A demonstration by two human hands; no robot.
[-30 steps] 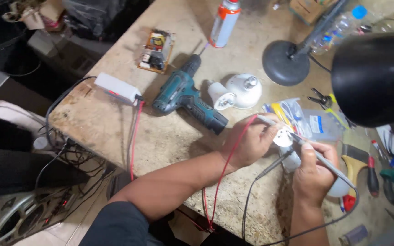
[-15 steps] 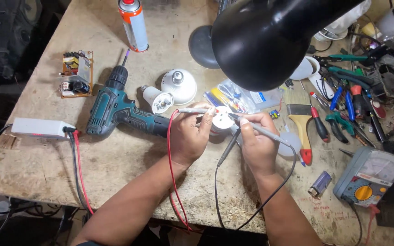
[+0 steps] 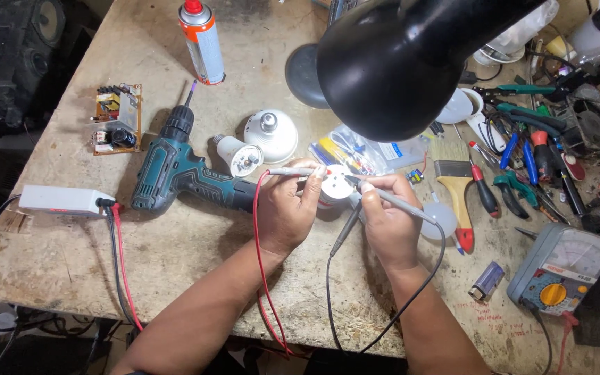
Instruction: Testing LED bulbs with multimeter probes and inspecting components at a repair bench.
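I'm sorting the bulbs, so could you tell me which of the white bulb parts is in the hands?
The round white bulb base held between the left hand and right hand; two others lie untouched beside the drill.

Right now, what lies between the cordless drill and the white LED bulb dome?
In the head view, a small white bulb base lies between the cordless drill and the white bulb dome.

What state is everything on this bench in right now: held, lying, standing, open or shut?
Left hand: holds the red-wired probe.
Right hand: holds the black-wired probe.
White bulb base: between the hands, both probe tips on it.
Drill: lying on its side.
Spray can: upright, capped.
Circuit board: lying flat, bare.
Meter: lying face up.
Brush: lying flat.
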